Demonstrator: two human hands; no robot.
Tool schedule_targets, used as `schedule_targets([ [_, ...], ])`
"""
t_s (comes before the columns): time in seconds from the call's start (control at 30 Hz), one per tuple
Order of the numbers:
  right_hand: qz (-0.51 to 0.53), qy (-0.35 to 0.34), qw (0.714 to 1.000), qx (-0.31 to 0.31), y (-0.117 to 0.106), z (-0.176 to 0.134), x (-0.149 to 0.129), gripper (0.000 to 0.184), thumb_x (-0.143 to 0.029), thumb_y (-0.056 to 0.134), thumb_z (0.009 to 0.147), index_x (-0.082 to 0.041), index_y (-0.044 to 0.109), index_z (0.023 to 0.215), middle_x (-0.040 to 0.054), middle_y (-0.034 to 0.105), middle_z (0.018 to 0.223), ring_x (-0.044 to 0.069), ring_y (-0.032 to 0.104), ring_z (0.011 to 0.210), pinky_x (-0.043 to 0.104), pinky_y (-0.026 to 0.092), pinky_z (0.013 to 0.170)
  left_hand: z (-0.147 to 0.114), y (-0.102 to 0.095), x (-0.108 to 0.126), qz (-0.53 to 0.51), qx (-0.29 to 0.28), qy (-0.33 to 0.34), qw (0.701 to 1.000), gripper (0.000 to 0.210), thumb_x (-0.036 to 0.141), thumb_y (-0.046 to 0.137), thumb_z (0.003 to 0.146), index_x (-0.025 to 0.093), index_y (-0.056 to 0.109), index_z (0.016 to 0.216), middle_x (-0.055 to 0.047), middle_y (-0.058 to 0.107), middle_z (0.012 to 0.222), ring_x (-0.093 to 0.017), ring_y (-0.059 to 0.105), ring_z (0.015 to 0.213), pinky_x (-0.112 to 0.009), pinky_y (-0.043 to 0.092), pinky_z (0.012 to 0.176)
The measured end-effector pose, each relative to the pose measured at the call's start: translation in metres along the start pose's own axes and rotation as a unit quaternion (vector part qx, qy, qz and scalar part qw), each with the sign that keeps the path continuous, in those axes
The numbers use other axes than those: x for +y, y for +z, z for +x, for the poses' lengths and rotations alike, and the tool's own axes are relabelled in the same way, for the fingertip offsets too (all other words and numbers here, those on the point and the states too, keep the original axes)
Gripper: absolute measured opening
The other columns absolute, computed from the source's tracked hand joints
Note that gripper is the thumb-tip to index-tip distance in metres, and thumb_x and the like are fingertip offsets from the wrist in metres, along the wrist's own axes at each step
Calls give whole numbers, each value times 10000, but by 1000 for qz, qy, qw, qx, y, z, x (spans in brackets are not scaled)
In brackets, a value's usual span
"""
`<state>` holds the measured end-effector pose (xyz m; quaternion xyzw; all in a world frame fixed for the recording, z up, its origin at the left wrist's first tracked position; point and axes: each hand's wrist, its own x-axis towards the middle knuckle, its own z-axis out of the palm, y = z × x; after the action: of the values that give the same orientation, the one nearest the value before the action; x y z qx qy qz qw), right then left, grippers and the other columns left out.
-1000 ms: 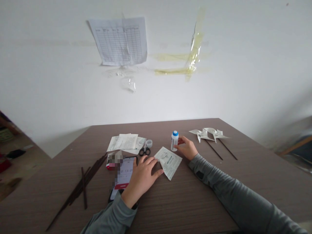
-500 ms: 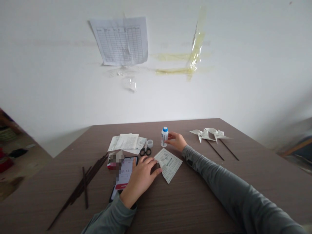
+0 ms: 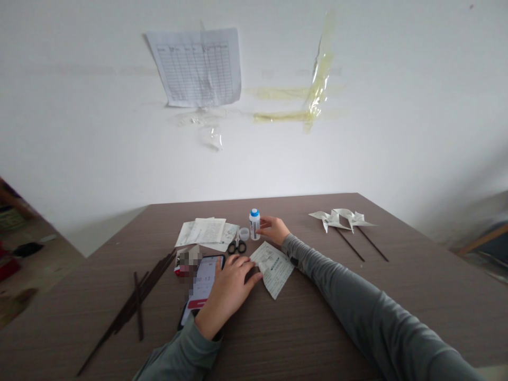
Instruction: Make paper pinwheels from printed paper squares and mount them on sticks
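My right hand [image 3: 275, 230] has its thumb and fingers around the right side of a small white bottle [image 3: 254, 226] with a blue cap, which stands upright on the table. In front of it lies a square of printed paper [image 3: 273, 272], turned corner-wise, with faint creases. My left hand [image 3: 235, 283] rests at the paper's left corner, fingers stretched out and apart, with its wrist over the edge of a phone [image 3: 204, 280]. Just left of the bottle are a small clear round container [image 3: 244, 233] and a pair of black-handled scissors [image 3: 237, 246].
Two paper pinwheels [image 3: 331, 219] on dark sticks lie at the back right. A stack of paper sheets [image 3: 208, 232] sits at the back left, near a small red box [image 3: 182, 269]. Several dark sticks [image 3: 137, 296] lie at left. The table [image 3: 317, 328] meets the wall.
My right hand has shifted the white bottle a little to the left. My left hand and the paper have hardly moved.
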<state>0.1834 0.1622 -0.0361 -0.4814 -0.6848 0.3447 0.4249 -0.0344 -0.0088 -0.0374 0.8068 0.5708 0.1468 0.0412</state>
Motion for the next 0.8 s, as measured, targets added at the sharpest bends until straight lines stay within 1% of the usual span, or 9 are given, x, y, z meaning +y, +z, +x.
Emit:
schedule_targets([
  [0.13,0,6,1000,-1,1,-2,-2,369,-95,1041,872,-255,985,1199,76,1019,1196,332,994,1159,461,816,1107,0,-2,2,-2,-9,-7,1000,317,324,767,1261,312,975,1499,-123,922,1649,-459,735,1675,-854,457,1529],
  [0.23,-2,8,1000,-4,1,-1,-1,400,-86,1043,861,-252,983,1220,76,1019,1207,326,993,1148,445,819,1089,1,-1,2,-7,-7,-11,1000,302,329,780,1249,343,985,1469,-119,927,1632,-475,737,1678,-857,452,1533],
  [0.4,-11,7,1000,-2,-4,-2,2,496,-80,1058,842,-262,974,1296,53,1019,1192,295,992,1055,427,830,1015,3,0,1,-9,-22,-20,1000,320,352,772,1242,366,983,1482,-120,910,1666,-475,714,1702,-845,435,1542],
  [0.53,-29,-7,999,20,-16,-12,4,531,-65,1042,849,-265,957,1334,50,1010,1200,280,983,1054,453,811,1085,1,-6,3,-11,-29,-18,999,341,382,759,1249,330,965,1516,-130,898,1691,-465,707,1710,-842,427,1543],
  [0.63,-41,-26,998,28,-28,-26,4,472,-69,1009,866,-248,953,1299,82,1005,1220,295,977,1055,486,794,1123,0,-9,4,-13,-29,-10,999,337,372,753,1253,301,954,1513,-146,898,1686,-462,708,1708,-838,439,1529],
  [0.67,-44,-34,998,27,-32,-32,4,434,-72,1001,862,-245,955,1258,87,1004,1211,304,975,1056,502,789,1134,-1,-8,4,-13,-24,-8,1000,323,367,760,1249,297,957,1495,-149,901,1675,-462,715,1698,-829,458,1518],
  [0.73,-51,-50,997,17,-41,-46,4,348,-84,989,859,-250,962,1163,79,1004,1178,314,974,1082,522,768,1188,-1,-4,4,-11,-7,-3,1000,287,364,778,1240,298,965,1446,-145,911,1638,-454,740,1662,-798,501,1493],
  [0.8,-59,-68,996,-5,-50,-61,6,276,-98,991,846,-266,966,1063,56,1000,1110,312,970,1064,490,766,1165,-1,2,2,-9,14,1,1000,256,368,793,1232,301,969,1405,-138,920,1599,-442,764,1620,-767,533,1474],
])
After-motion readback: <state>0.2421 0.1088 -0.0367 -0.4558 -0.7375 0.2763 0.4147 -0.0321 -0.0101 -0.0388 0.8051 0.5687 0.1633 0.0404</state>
